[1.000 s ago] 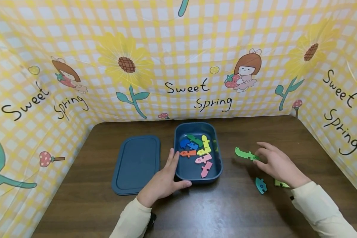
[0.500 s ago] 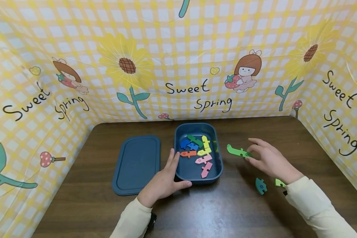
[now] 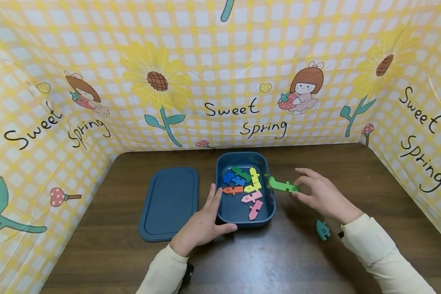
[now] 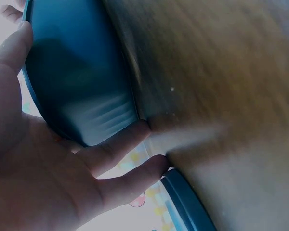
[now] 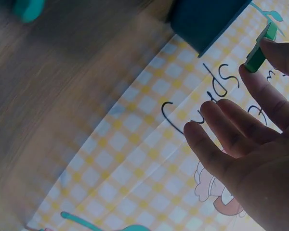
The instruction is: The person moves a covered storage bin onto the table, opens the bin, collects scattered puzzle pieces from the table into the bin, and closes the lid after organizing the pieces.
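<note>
Between the thumb and index finger of my right hand [image 3: 325,197] is a light green puzzle piece [image 3: 282,185], pinched by one end. Its curved, rounded end overlaps the right rim of the dark blue box [image 3: 272,208] in the head view. The right wrist view shows the green piece [image 5: 261,48] edge-on, the other fingers spread away from it. My left hand [image 3: 200,226] rests at the box's near left corner, fingers straight along the left side and thumb at the front. Inside the box lie several puzzle pieces, among them an orange one [image 3: 233,190] and a pink one [image 3: 255,210].
The box's dark blue lid [image 3: 170,204] lies flat to the left. A teal puzzle piece [image 3: 322,230] lies on the wooden table [image 3: 272,261] by my right forearm. A second green piece is mostly hidden under the sleeve. A checked cloth [image 3: 191,53] stands around the back and sides.
My right hand has moved left with the light green puzzle piece, from above the table to the box's right rim. The left hand and the box have stayed in place.
</note>
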The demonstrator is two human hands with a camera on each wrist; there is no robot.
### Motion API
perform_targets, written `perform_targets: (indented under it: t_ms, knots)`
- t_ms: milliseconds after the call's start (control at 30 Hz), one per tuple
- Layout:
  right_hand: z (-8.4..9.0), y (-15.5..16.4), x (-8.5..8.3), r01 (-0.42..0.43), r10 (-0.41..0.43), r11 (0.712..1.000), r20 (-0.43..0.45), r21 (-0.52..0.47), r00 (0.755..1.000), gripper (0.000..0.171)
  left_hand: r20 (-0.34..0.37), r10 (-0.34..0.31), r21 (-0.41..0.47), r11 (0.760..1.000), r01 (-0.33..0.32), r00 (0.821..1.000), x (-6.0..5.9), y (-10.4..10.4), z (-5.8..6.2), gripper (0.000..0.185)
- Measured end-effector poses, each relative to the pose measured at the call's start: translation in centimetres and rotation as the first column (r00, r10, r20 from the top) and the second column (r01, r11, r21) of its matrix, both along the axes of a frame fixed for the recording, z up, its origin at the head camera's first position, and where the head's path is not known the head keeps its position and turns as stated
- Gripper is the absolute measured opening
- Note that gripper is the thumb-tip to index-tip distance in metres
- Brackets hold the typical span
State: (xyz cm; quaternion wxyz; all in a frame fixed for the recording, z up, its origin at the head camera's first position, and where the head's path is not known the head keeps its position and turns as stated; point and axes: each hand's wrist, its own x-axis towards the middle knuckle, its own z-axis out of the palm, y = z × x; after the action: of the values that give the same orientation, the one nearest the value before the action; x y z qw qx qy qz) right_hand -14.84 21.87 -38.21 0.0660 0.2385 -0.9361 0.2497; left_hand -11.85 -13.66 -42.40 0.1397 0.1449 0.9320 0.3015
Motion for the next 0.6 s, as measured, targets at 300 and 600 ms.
perform_targets:
  t_ms: [300,600]
  knots:
    - [0.0,-2.3,-0.6,-0.006,0.012,0.994,0.055,-0.113,0.998,0.012,0.003,0.002,0.008,1.000,-0.002,1.000,0.1,0.0,0.2,0.114]
    - [-0.1,-3.9,-1.1,0.018,0.005,0.982,0.123,-0.189,0.992,0.013,0.005,0.001,0.002,1.000,-0.001,1.000,0.2,0.0,0.4,0.114]
